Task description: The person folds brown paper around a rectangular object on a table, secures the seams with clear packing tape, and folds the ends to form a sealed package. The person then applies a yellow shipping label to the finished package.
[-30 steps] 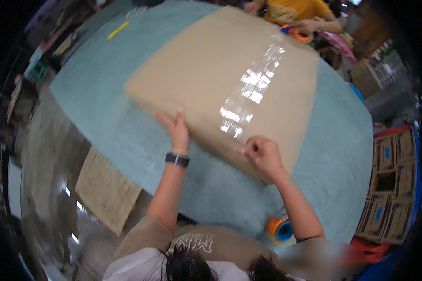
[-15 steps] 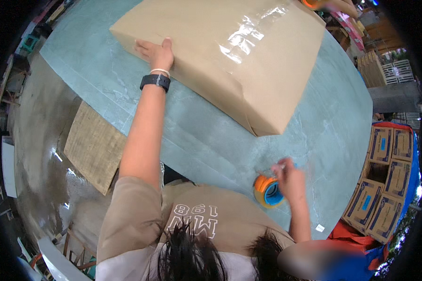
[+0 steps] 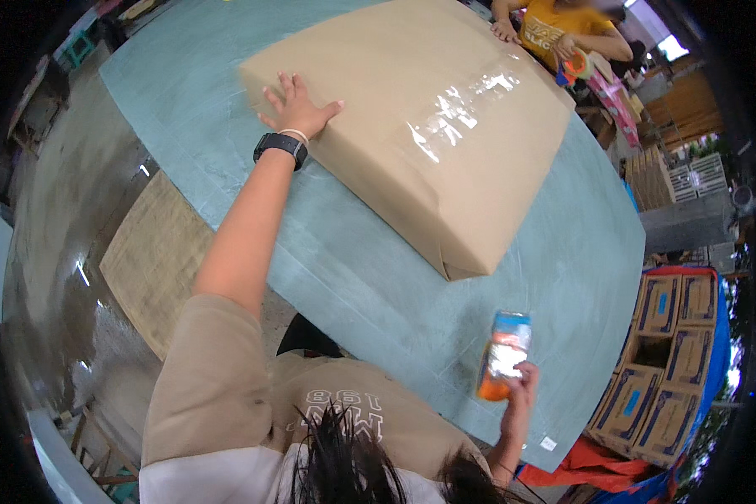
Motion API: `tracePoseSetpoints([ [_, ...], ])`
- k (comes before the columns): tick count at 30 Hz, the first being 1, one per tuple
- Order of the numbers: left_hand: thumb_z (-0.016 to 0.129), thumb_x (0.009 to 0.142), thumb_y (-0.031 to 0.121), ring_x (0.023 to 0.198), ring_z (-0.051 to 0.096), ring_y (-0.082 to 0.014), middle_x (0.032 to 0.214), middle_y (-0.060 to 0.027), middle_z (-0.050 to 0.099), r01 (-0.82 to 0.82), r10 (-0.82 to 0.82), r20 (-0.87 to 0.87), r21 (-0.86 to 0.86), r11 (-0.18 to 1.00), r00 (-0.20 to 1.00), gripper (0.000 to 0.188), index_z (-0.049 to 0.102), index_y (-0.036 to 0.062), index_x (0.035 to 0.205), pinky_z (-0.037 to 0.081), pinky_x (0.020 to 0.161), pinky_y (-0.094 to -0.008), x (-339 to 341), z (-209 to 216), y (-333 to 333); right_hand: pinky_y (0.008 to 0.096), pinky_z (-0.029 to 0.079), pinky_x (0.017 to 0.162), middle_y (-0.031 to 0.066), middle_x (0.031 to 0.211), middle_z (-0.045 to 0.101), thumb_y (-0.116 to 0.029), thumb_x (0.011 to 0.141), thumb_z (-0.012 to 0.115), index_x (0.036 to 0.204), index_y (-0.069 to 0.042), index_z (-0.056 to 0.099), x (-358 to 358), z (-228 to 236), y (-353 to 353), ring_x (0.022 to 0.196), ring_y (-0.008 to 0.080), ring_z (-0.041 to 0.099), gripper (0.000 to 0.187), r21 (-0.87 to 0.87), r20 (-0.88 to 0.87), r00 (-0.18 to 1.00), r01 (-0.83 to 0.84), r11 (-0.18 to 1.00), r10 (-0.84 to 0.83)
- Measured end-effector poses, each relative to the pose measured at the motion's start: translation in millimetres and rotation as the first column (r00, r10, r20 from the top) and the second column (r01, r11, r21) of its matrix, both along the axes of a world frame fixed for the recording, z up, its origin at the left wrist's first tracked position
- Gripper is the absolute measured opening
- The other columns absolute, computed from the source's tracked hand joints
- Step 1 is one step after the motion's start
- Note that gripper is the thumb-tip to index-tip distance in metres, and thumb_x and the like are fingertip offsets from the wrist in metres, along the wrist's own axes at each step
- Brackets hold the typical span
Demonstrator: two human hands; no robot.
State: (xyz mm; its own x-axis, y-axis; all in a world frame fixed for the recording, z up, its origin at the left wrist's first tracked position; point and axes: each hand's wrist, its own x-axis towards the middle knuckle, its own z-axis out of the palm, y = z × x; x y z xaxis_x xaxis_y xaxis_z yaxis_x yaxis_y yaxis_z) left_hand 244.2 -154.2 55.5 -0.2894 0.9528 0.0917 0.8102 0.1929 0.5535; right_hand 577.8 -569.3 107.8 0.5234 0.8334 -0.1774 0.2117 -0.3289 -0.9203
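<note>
Fingers [image 3: 288,86] of the left hand [image 3: 301,116] spread on a paper-wrapped parcel, right hand closed on a tape dispenser

The parcel [image 3: 378,88] is carried by the far part of the desk [image 3: 365,286], set askew to the desk's edges. Its left corner is covered by the left hand, which is laid over the top edge with thumb and fingers fanned wide; nothing is gripped by them. By the right hand [image 3: 522,391], near the desk's near right corner, the tape dispenser [image 3: 502,357] is held, its lower right side pinched between bent fingers. Whether it is lifted or rested on the desk cannot be told.

From the right hand, the parcel is found ahead and somewhat to the left, with its nearest corner pointed toward the dispenser and bare desk left between them. The parcel's longer side seems to be run from the left hand down toward that corner. The left hand is the nearer one, being in contact; the right is kept apart from it.

The parcel is boxy and wrapped in plain tan paper, creased and folded at the near corner. Its top is crossed by clear tape [image 3: 455,116], by which light is thrown back in broken white patches. The dispenser is coloured orange and blue, with a bright silvery glare across its middle.
</note>
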Motion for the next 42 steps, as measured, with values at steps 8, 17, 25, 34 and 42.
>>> tracePoseSetpoints([
  [8, 0.061, 0.063, 0.06, 0.131, -0.006, -0.0413, 0.146, -0.0075, 0.001, 0.016, -0.018, 0.066, 0.03, 0.999, 0.998, 0.1, 0.017, 0.0093, 0.138, 0.002, 0.097, -0.0654, -9, -12, -3, 0.0334, 0.036, 0.093, 0.0154, 0.118, 0.049, -0.019, 0.053, 0.078, 0.13, -0.004, 0.035, -81, 100, 206, 0.107, 0.0224, 0.049, 0.089, 0.165, 0.087, 0.794, -0.607, 0.777, 0.602],
  [17, 0.055, 0.071, 0.058, 0.13, 0.003, -0.0434, 0.144, -0.009, 0.012, -0.034, 0.012, 0.1, 0.221, 0.975, 0.995, 0.083, 0.026, 0.0126, 0.135, 0.01, 0.092, -0.0697, 6, -34, 4, 0.0245, 0.042, 0.083, 0.0125, 0.114, 0.056, -0.046, 0.068, 0.058, 0.112, 0.0, 0.057, -166, 78, 420, 0.094, 0.0187, 0.056, 0.063, -0.657, 0.292, 0.027, -0.721, 0.221, 0.956],
  [25, 0.059, 0.072, 0.049, 0.131, 0.001, -0.0384, 0.145, -0.0085, 0.006, -0.054, 0.048, 0.125, 0.046, 0.997, 0.991, 0.085, 0.019, 0.0113, 0.137, 0.007, 0.098, -0.0647, 5, -9, 2, 0.0251, 0.044, 0.08, 0.0143, 0.11, 0.058, -0.05, 0.063, 0.058, 0.113, -0.001, 0.056, -148, 80, 408, 0.089, 0.0176, 0.057, 0.07, -0.823, 0.222, -0.223, -0.565, 0.06, 0.949],
  [34, 0.057, 0.073, 0.05, 0.132, 0.0, -0.0373, 0.146, -0.0086, 0.002, -0.143, 0.14, 0.042, 0.08, 0.987, 0.989, 0.086, 0.015, 0.0128, 0.138, 0.004, 0.098, -0.0644, 21, 6, -10, 0.0326, 0.048, 0.069, 0.0175, 0.081, 0.063, -0.034, 0.064, 0.061, 0.124, -0.011, 0.048, -6, 96, 250, 0.071, 0.0266, 0.062, 0.066, -0.829, 0.236, -0.114, -0.542, 0.138, 0.965],
  [42, 0.043, 0.084, 0.045, 0.125, 0.032, -0.0238, 0.132, -0.0069, 0.04, 0.598, -0.527, -0.283, 0.399, 0.695, 0.801, 0.048, 0.048, 0.0161, 0.122, 0.02, 0.101, -0.0502, 171, -18, -139, 0.036, 0.048, 0.069, 0.0194, 0.075, 0.062, -0.037, 0.062, 0.058, 0.123, -0.013, 0.049, 3, 111, 216, 0.068, 0.0318, 0.061, 0.066, -0.89, 0.191, -0.034, -0.428, 0.158, 0.981],
])
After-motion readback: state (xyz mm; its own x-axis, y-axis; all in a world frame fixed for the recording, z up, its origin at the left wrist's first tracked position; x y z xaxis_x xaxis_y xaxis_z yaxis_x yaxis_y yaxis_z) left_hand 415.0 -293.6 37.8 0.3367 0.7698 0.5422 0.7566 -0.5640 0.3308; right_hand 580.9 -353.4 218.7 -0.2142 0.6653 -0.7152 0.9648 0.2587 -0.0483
